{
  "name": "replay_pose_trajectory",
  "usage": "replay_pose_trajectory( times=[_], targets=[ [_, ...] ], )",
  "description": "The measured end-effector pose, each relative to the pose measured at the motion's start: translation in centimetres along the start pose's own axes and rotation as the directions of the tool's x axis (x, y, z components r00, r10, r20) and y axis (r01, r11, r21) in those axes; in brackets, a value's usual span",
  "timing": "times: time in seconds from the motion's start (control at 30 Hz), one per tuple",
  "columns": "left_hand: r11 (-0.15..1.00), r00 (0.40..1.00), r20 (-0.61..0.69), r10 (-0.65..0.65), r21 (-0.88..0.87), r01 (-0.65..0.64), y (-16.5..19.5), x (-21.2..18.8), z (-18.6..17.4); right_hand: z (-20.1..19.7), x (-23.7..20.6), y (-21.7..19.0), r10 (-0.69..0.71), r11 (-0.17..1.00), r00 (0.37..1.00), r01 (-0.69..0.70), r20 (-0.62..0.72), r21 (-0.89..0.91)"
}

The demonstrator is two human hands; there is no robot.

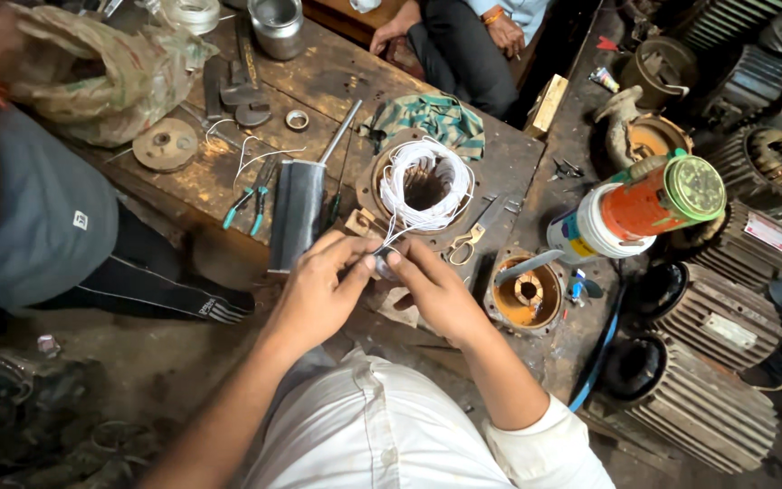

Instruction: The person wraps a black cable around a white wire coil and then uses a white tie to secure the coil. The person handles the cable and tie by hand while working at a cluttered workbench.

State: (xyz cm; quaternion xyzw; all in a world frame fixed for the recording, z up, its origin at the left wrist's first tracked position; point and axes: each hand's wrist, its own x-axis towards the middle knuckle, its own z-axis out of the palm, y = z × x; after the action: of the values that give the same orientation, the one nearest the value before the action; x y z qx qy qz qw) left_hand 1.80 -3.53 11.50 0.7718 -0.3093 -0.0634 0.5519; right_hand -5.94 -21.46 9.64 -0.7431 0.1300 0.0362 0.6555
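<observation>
Pinching the white wire (389,237) between closed fingertips, the left hand (317,294) and right hand (436,292) work its loose end just below the stator (423,186) on the wooden surface (337,86), whose coil lies looped but untucked.

A crumpled translucent plastic bag (106,77), brownish-green, is lying at the far left of the bench (337,86), bulging over the edge. At the right, a white cylindrical tub (590,231) with a yellow and blue label is lying on its side, and an orange jar with a green lid (672,195) is resting against it, also tipped over. A small tube (605,80) with a printed wrapper is lying on the floor at the upper right. Two pale rectangular nameplates (765,231) (729,331) are showing on the ribbed motor housings (717,312) at the right. No screens or signs are showing.
</observation>
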Motion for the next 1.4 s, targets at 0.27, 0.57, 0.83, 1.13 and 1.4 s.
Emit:
replay_pose_trajectory(
  times=[0.27,0.57,0.83,1.13,1.4],
  targets=[
    [0.985,0.97,-0.182,0.163,0.093,-0.148,0.3,0.4,1.4,1.2,0.3,0.8,0.077,0.951,0.997,-0.077,0.01,0.301],
    [0.969,0.994,-0.108,0.0,0.246,0.026,-0.3,0.3,2.9,-0.2,0.3,0.6,-0.284,0.948,0.957,0.27,-0.063,-0.169],
    [0.977,0.985,-0.05,0.166,0.145,-0.157,-0.3,0.5,2.4,-1.3,-5.1,-3.7,-0.547,0.767,0.512,0.624,0.662,0.152],
    [0.744,0.936,-0.031,0.351,0.617,-0.258,-0.5,0.5,3.3,-3.4,-8.1,2.2,-0.51,0.847,0.798,0.531,0.319,0.026],
    [0.96,0.992,0.021,0.128,0.25,-0.129,-3.2,-1.5,3.7,-6.6,-10.5,9.6,-0.029,0.561,0.972,0.208,-0.232,0.801]
  ],
)
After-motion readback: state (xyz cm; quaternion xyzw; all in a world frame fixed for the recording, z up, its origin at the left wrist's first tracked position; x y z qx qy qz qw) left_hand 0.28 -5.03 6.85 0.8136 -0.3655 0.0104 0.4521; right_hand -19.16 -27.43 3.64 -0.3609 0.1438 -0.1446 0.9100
